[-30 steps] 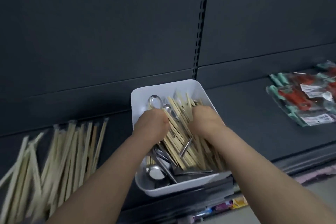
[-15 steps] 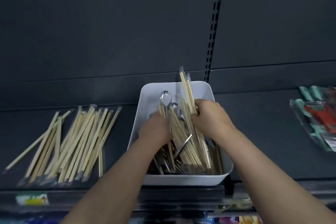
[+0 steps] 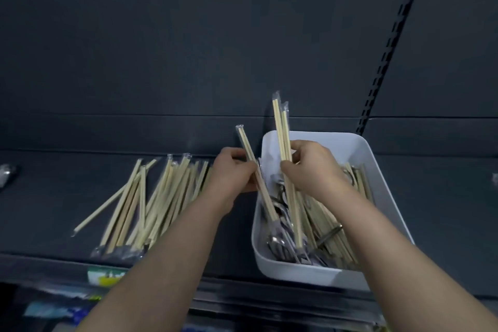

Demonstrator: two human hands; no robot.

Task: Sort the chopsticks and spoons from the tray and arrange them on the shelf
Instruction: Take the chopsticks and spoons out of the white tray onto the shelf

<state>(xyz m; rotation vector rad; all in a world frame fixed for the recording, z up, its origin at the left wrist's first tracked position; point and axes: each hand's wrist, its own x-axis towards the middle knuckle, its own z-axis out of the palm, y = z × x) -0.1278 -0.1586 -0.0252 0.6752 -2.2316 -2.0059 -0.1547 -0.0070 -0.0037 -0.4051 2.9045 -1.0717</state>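
Head camera, nearest first: at five o'clock the white tray (image 3: 296,275) sits by the front edge of the shelf (image 3: 444,210), with spoons (image 3: 280,245) tangled under loose chopsticks (image 3: 331,226) inside. Above it my right hand (image 3: 310,167) curls round a wrapped bundle (image 3: 281,127) standing upright. At its nine o'clock my left hand (image 3: 234,172) pinches a wrapped pair (image 3: 246,145) whose lower end dips into the tray. Farther left, the sorted pile (image 3: 161,197) lies fanned out. My worry: that low end could snag a spoon and flip it out, or the slick wrappers could slide from my grip.
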